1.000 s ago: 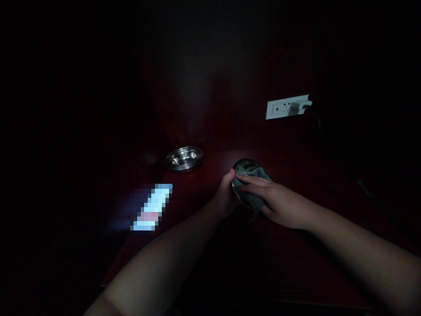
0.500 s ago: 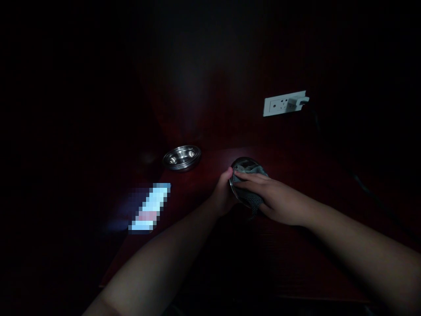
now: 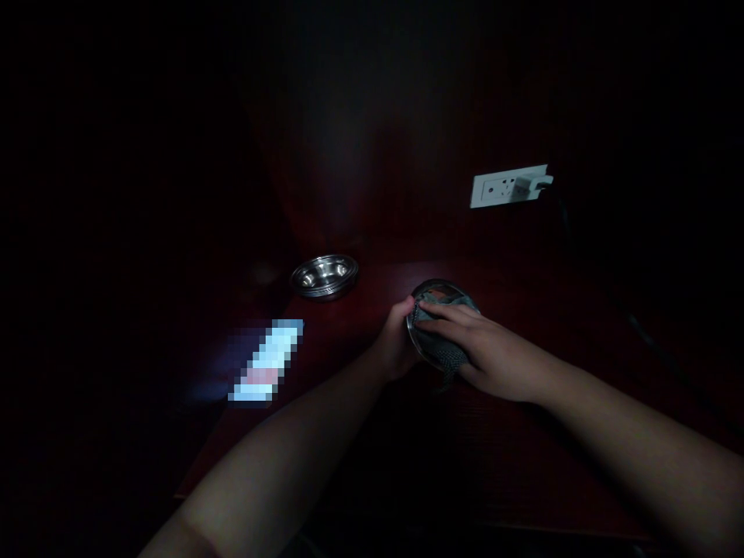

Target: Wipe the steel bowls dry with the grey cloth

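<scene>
My left hand [image 3: 398, 339] grips a shiny metal bowl [image 3: 446, 288] by its left side, the thumb over the rim. The bowl is tilted, with its inside facing me. A dark grey-green cloth [image 3: 445, 353] with a mesh-like texture lies inside it and hangs over the near edge. On the cloth rests my right hand [image 3: 494, 356], its fingers extended and pressing it against the inside of the bowl. The left fingers behind the bowl are hidden.
Several nested metal bowls [image 3: 324, 277], as their rims suggest, stand at the back left of the dark red table [image 3: 372, 291]. Nearer lies a bright pixelated phone-like shape [image 3: 267, 363]. A wall socket [image 3: 508, 187] holds a white plug with a dark cable. Surroundings are very dark.
The cloth has shifted slightly, so more of the bowl's inside shows near its top. Both hands keep nearly the same position. The view has moved a little.
</scene>
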Motion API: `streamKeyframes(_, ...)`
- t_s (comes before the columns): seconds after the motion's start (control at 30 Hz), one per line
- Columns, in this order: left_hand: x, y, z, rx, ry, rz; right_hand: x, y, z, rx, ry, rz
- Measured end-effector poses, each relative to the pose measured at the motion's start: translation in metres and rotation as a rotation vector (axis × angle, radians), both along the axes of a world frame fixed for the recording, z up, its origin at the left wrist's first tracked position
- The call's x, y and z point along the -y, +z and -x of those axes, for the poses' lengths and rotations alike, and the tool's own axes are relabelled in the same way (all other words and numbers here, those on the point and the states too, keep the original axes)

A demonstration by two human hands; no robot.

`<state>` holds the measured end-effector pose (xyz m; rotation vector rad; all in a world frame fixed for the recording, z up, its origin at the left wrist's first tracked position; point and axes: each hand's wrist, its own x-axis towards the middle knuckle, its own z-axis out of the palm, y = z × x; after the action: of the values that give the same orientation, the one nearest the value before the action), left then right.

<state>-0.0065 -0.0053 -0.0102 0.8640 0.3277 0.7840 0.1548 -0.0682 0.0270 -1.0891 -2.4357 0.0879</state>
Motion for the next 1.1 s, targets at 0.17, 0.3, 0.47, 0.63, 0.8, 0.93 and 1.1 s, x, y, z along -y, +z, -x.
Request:
streamKeyframes(0.17, 0.0, 0.0, 0.001, -0.01, 0.004, -0.002, -0.001, -0.001, -0.001, -0.029, -0.026, 0.03)
streamKeyframes(0.3, 0.0, 0.0, 0.002, -0.02, -0.009, 0.012, -0.002, -0.001, -0.003, -0.031, -0.03, 0.036)
streamKeyframes(0.47, 0.001, 0.001, 0.002, -0.028, 0.005, 0.006, -0.003, 0.0, -0.002, -0.055, -0.027, 0.022)
streamKeyframes(0.63, 0.002, 0.001, -0.001, -0.011, 0.038, -0.015, -0.001, 0.008, -0.002, -0.035, -0.075, 0.056)
streamKeyframes(0.8, 0.002, -0.001, -0.002, -0.067, 0.023, 0.012, -0.003, 0.015, -0.01, -0.186, -0.24, 0.079)
streamKeyframes(0.93, 0.0, -0.003, -0.003, -0.054, 0.024, 0.005, -0.006, 0.01, -0.014, -0.311, -0.235, 0.057)
streamKeyframes(1.1, -0.005, -0.006, -0.006, -0.053, 0.084, 0.077, -0.006, -0.003, -0.007, -0.253, 0.036, 0.132)
